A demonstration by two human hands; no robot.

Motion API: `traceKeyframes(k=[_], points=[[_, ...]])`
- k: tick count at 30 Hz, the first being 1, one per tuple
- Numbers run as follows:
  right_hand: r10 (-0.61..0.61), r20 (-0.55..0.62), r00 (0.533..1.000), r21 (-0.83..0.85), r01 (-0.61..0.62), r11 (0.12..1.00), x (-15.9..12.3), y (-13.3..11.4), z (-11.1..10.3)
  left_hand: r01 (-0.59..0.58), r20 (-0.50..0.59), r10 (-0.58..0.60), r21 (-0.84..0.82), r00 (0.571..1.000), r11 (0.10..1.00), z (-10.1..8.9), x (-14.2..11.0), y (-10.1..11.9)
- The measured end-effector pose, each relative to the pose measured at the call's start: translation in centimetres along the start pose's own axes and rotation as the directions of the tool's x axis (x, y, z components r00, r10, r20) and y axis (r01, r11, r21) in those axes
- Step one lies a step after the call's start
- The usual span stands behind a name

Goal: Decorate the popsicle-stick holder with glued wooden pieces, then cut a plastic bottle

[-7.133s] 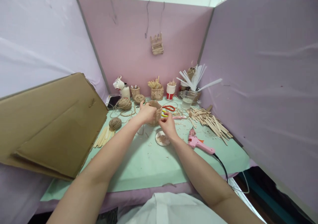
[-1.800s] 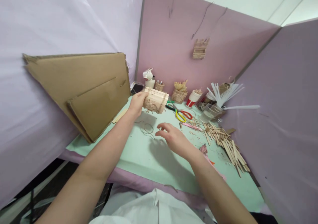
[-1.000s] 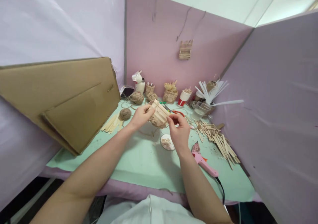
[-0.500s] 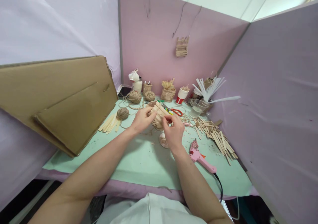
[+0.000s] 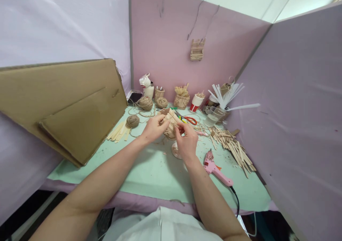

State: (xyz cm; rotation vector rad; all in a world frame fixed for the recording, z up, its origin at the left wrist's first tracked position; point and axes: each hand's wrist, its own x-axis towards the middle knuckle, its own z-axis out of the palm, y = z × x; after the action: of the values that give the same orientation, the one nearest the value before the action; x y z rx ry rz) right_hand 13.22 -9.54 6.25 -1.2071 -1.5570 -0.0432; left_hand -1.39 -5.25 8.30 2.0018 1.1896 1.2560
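A small basket of wooden craft sticks (image 5: 169, 130) is held tilted above the middle of the table. My left hand (image 5: 155, 128) grips its left rim, thumb on the near side. On its right side, my right hand (image 5: 186, 138) pinches with thumb and fingertips; whether a loose stick or cord is in that pinch is too small to tell. Below, a round whitish lid or dish (image 5: 175, 150) is partly hidden by the right hand. A pink hot glue gun (image 5: 215, 169) lies to the right of my right forearm. Red-handled scissors (image 5: 190, 120) lie just behind the basket.
Loose craft sticks (image 5: 237, 146) are piled at right, paler strips (image 5: 117, 131) at left beside a twine ball (image 5: 133, 121). Along the back stand a stick-filled basket (image 5: 182, 101), a red-and-white cup (image 5: 197, 103) and a clear cup (image 5: 212, 116). Large cardboard (image 5: 80, 113) leans at left.
The view has shifted very slightly. Both hands keep their places on the basket, with the right fingertips moving only a little at its side.
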Motion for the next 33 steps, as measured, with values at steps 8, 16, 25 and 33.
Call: traceKeyframes(k=[8, 16, 25, 33], points=[[-0.034, 0.049, 0.998, -0.013, 0.034, 0.999, -0.19, 0.23, -0.19, -0.009, -0.005, 0.009, 0.001, 1.0, 1.0, -0.02, -0.06, -0.01], [-0.067, 0.046, 0.997, -0.039, 0.069, 0.997, -0.42, 0.08, -0.06, -0.005, -0.014, 0.005, -0.01, 1.0, 1.0, -0.13, -0.03, 0.1], [-0.142, -0.034, 0.989, -0.038, 0.141, 0.989, -0.36, 0.13, -0.4, 0.029, 0.004, -0.029, -0.059, 1.0, 0.998, -0.09, 0.11, -0.41], [-0.191, -0.089, 0.978, -0.028, 0.189, 0.982, -0.52, 0.17, -0.38, 0.029, 0.035, -0.024, -0.138, 0.999, 0.99, -0.37, 0.21, -0.3]])
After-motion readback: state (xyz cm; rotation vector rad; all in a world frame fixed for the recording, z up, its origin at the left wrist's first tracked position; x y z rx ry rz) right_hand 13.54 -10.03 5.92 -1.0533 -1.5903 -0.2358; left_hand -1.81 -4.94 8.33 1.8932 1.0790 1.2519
